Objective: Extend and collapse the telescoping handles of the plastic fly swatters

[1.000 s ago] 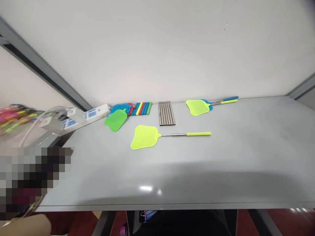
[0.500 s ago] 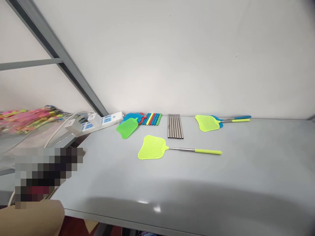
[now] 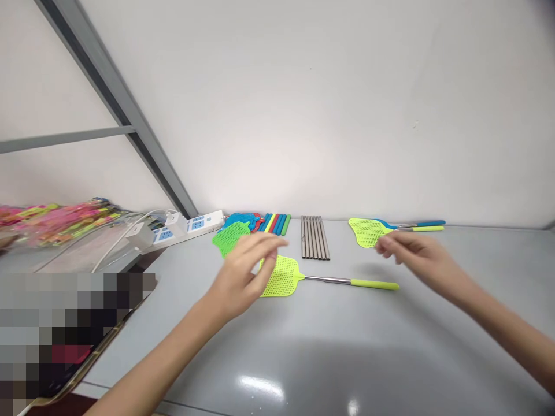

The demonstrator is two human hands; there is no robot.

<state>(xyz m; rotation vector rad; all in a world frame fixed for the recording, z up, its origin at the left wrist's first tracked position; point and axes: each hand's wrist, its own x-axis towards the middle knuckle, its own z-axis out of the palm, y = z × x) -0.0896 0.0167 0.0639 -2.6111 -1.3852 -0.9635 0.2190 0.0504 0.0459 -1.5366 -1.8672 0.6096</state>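
Over the big grey table (image 3: pixel 455 358), the left hand (image 3: pixel 243 274) and right hand (image 3: pixel 416 257) have come in, left fingers a little apart, right ones curled so I can't tell what's inside. The front yellow swatter (image 3: pixel 286 277) lies partly behind the left hand, near metal tubes (image 3: pixel 315 238)

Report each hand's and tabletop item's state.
Left hand: partly open.
Right hand: loosely curled.
Front yellow swatter: assembled, partly covered.
Back yellow swatter: assembled.
Blue swatter: partly covered.
Swatter heads: loose, overlapping.
Metal tubes: lined up.
Coloured grips: lined up.
Power strip: adapters plugged in.
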